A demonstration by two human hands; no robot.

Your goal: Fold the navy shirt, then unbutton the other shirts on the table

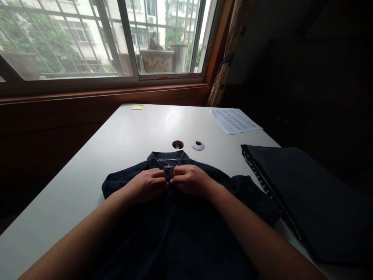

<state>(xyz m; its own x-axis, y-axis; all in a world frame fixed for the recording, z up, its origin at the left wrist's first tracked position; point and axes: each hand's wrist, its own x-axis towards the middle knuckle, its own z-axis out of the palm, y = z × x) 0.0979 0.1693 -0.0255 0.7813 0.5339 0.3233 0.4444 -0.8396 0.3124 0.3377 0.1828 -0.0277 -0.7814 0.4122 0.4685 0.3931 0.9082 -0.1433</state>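
Note:
A dark navy shirt (175, 233) lies flat, front up, on the white table (122, 140), with its collar (167, 158) pointing away from me. My left hand (148, 184) and my right hand (190, 181) meet just below the collar. Both have their fingers curled and pinch the shirt's front edges at the top of the placket, fingertips almost touching. Short sleeves spread out to either side of my forearms.
A dark folded garment or mat (309, 198) lies at the right, partly over the table's edge. A printed sheet (234, 120) lies at the far right, a yellow sticky note (137, 107) at the back. A cable hole (177, 144) and its loose cap (198, 145) lie beyond the collar.

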